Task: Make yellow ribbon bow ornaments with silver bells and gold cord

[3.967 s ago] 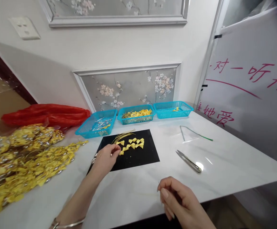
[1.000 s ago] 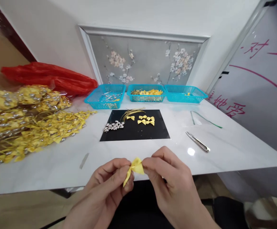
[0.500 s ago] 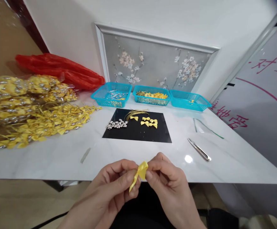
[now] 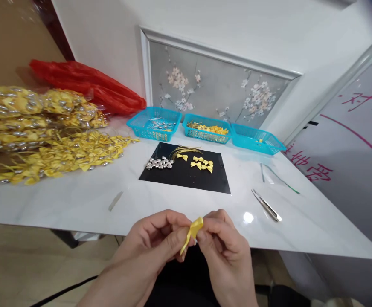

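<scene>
A yellow ribbon bow (image 4: 192,233) is pinched between both hands just off the table's near edge. My left hand (image 4: 160,243) grips its left side between thumb and fingers. On its right side, the thumb and forefinger of my right hand (image 4: 226,241) are closed on the ribbon. Part of the bow is hidden behind the fingertips. Beyond the hands lies a black mat (image 4: 179,177) with silver heart-like beads (image 4: 159,163), gold cords (image 4: 186,150) and several small yellow bows (image 4: 202,164).
Thread snips (image 4: 266,205) lie to the right, below a green strip (image 4: 283,181). Blue baskets (image 4: 154,123) line the back by a framed picture (image 4: 218,81). Yellow ribbon strands with beads (image 4: 67,155) and a red mesh bag (image 4: 90,85) occupy the left.
The view has shifted and tilted slightly. Both hands still hold the bow, which now looks narrower and turned more edge-on between the fingers.
</scene>
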Action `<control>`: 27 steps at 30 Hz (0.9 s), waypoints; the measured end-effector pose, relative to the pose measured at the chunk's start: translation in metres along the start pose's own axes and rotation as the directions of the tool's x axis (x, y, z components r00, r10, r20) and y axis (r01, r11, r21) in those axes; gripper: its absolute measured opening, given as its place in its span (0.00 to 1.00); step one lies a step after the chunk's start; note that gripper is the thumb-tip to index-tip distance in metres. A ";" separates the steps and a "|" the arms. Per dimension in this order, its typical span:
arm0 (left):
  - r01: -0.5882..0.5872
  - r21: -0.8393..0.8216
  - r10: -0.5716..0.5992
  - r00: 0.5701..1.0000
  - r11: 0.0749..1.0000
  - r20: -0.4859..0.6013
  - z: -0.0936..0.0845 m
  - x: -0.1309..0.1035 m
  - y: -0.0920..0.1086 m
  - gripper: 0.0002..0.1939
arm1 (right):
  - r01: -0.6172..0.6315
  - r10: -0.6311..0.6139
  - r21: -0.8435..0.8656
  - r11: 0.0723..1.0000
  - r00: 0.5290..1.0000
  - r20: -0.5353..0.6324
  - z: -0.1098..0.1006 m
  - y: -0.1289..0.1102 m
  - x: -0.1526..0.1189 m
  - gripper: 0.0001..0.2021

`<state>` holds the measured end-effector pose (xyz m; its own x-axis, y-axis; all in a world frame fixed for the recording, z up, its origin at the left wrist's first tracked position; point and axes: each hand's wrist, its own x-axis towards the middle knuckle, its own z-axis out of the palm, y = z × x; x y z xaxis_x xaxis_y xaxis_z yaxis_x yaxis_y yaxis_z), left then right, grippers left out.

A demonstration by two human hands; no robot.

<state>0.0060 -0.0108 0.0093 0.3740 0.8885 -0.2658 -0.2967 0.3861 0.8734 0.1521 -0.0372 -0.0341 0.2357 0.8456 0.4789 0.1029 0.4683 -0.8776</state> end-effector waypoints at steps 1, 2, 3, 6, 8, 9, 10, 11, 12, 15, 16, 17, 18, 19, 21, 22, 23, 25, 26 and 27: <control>-0.022 0.010 0.023 1.000 1.000 -0.006 0.001 0.000 0.000 0.13 | -0.004 0.004 0.013 1.000 1.000 -0.005 0.001 0.001 -0.001 0.10; -0.037 0.016 0.037 0.999 0.999 -0.002 0.001 0.000 -0.001 0.14 | -0.011 0.011 0.026 1.000 1.000 -0.008 0.001 0.003 -0.001 0.10; -0.047 0.017 0.047 0.999 0.999 0.005 0.001 -0.001 -0.001 0.13 | -0.018 0.018 0.037 0.999 1.000 -0.007 0.002 0.004 -0.001 0.10; -0.047 -0.010 0.047 0.999 0.999 0.012 0.001 -0.003 0.000 0.12 | -0.025 0.024 0.041 0.999 1.000 0.009 0.002 0.004 -0.001 0.10; -0.041 -0.036 0.040 0.999 0.999 -0.028 0.002 -0.005 0.001 0.11 | -0.004 0.004 0.021 1.000 1.000 0.018 0.001 0.003 0.000 0.12; -0.033 -0.043 0.031 0.998 0.999 -0.054 0.003 -0.006 0.001 0.12 | 0.019 -0.019 0.004 1.000 1.000 0.017 0.001 0.002 0.001 0.13; -0.021 -0.049 0.018 0.997 0.999 -0.077 0.003 -0.007 0.002 0.13 | 0.047 -0.046 -0.015 0.999 0.999 0.015 0.001 0.002 0.001 0.14; -0.009 -0.055 0.004 0.995 0.998 -0.095 0.003 -0.008 0.002 0.13 | 0.075 -0.075 -0.035 0.997 0.997 0.014 0.001 0.002 0.001 0.15; 0.005 -0.063 -0.011 0.995 0.998 -0.100 0.002 -0.008 0.002 0.13 | 0.101 -0.101 -0.053 0.993 0.995 0.013 0.001 0.001 0.001 0.15; 0.047 -0.095 -0.054 0.996 0.994 -0.071 -0.002 -0.008 -0.001 0.12 | 0.142 -0.141 -0.078 0.987 0.990 0.015 0.001 0.003 -0.001 0.16; 0.059 -0.106 -0.065 0.996 0.993 -0.054 -0.004 -0.008 -0.002 0.12 | 0.145 -0.144 -0.080 0.986 0.989 0.016 0.001 0.004 -0.002 0.17; 0.069 -0.115 -0.073 0.997 0.991 -0.038 -0.006 -0.007 -0.003 0.12 | 0.147 -0.146 -0.081 0.986 0.989 0.019 0.001 0.005 -0.003 0.17; 0.077 -0.123 -0.081 0.996 0.989 -0.026 -0.007 -0.007 -0.004 0.11 | 0.146 -0.144 -0.080 0.986 0.989 0.023 0.001 0.007 -0.004 0.17; 0.082 -0.129 -0.085 0.996 0.988 -0.021 -0.008 -0.007 -0.005 0.11 | 0.142 -0.140 -0.079 0.987 0.990 0.031 0.001 0.008 -0.006 0.17; 0.087 -0.141 -0.090 0.996 0.986 -0.014 -0.009 -0.006 -0.005 0.10 | 0.129 -0.126 -0.076 0.989 0.991 0.035 0.000 0.011 -0.008 0.17; 0.089 -0.146 -0.091 0.996 0.985 -0.009 -0.009 -0.006 -0.004 0.10 | 0.124 -0.122 -0.076 0.989 0.992 0.037 0.000 0.012 -0.008 0.16; 0.087 -0.153 -0.090 0.996 0.984 -0.008 -0.008 -0.006 -0.004 0.10 | 0.125 -0.122 -0.079 0.989 0.992 0.039 0.000 0.013 -0.009 0.16; 0.089 -0.163 -0.090 0.996 0.983 -0.002 -0.007 -0.005 -0.003 0.11 | 0.130 -0.127 -0.093 0.987 0.991 0.040 0.000 0.015 -0.009 0.15; 0.090 -0.165 -0.092 0.996 0.982 0.000 -0.006 -0.005 -0.003 0.11 | 0.133 -0.129 -0.101 0.986 0.991 0.040 0.000 0.015 -0.009 0.15; 0.092 -0.163 -0.092 0.996 0.982 0.003 -0.006 -0.004 -0.003 0.11 | 0.133 -0.129 -0.107 0.985 0.991 0.045 0.000 0.015 -0.009 0.14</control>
<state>0.0001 -0.0143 0.0054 0.4025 0.8483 -0.3441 -0.4003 0.5012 0.7672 0.1519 -0.0378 -0.0521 0.1766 0.7890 0.5885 0.2361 0.5465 -0.8035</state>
